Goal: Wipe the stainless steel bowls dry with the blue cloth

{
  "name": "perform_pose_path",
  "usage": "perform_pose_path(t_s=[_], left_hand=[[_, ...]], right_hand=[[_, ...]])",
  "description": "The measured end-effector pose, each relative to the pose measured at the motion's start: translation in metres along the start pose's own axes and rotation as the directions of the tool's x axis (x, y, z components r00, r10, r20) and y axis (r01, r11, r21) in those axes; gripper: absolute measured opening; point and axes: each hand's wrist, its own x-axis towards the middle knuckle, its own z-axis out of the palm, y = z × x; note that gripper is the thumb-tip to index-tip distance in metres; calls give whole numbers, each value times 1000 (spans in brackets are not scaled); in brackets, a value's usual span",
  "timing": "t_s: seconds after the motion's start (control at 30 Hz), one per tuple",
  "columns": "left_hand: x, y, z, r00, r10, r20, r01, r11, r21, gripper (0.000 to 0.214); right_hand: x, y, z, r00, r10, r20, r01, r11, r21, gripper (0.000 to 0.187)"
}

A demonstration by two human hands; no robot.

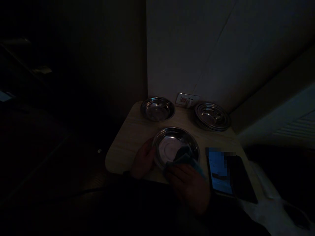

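A steel bowl [172, 144] sits tilted toward me at the near edge of a small light wooden table [128, 137]. My left hand [144, 160] grips the bowl's left rim. My right hand [189, 183] is closed on a bluish cloth [183, 155] that is pressed into the bowl's near inner side. The room is very dark, so finger detail is faint.
A single steel bowl [157, 108] stands at the back left of the table, and a stack of steel bowls [212, 116] at the back right. A wall socket [187, 99] sits between them. A lit phone [228, 173] lies to the right of my hand.
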Motion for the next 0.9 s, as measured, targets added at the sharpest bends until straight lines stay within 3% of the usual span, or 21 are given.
perform_pose_path(t_s=[0.17,0.4,0.6,0.8,0.9], left_hand=[[6,0,-1,993,112,-34,-111,993,46,43],[5,0,0,992,124,-26,-125,992,-35,42],[6,2,0,990,141,-11,-140,988,65,42],[7,1,0,989,148,13,-149,989,26,42],[8,4,1,986,160,35,-162,986,46,42]], right_hand=[[23,-8,23,999,31,13,-31,1000,-2,20],[2,-2,4,998,-56,-27,55,998,-38,31],[18,-5,19,1000,-15,-11,15,1000,-11,23],[4,-2,6,999,-53,-9,52,998,-30,26],[9,-3,9,999,-47,12,48,998,-34,24]])
